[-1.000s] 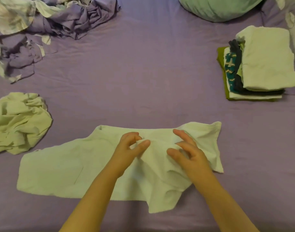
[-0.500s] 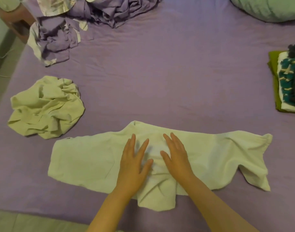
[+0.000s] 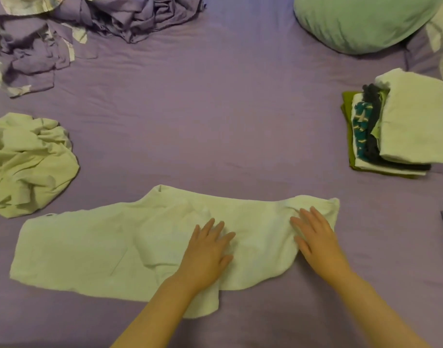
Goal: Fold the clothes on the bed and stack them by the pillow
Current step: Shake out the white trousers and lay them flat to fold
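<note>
Here, in the head view, your left hand (image 3: 207, 252) lies flat with fingers straight and slightly spread on the middle of the pale cream cotton garment (image 3: 89, 249), gripping nothing, only pressing the cloth down. Your right hand (image 3: 316, 241) lies the same way, fingers straight, on the garment's right end, just short of its hemmed edge; it holds nothing either. The garment is spread lengthwise across the near part of the purple bed sheet (image 3: 215, 116), with a rumpled fold under your left palm and a flap hanging toward you below your left wrist. What kind of garment it is you cannot tell from this lie. To your left sits a crumpled pale cream cloth heap (image 3: 27, 164), cut off by the frame's left edge. At the far left lies a bunched purple and white patterned bedding pile (image 3: 64, 33), its top out of frame. To your right stands the stack of folded clothes (image 3: 396, 126), cream on top, dark, teal-patterned and olive layers below, its right side cut off. Beyond it sits the mint green pillow (image 3: 361, 21), partly out of frame. A small grey-blue thing at the right edge is too cropped to make out.
</note>
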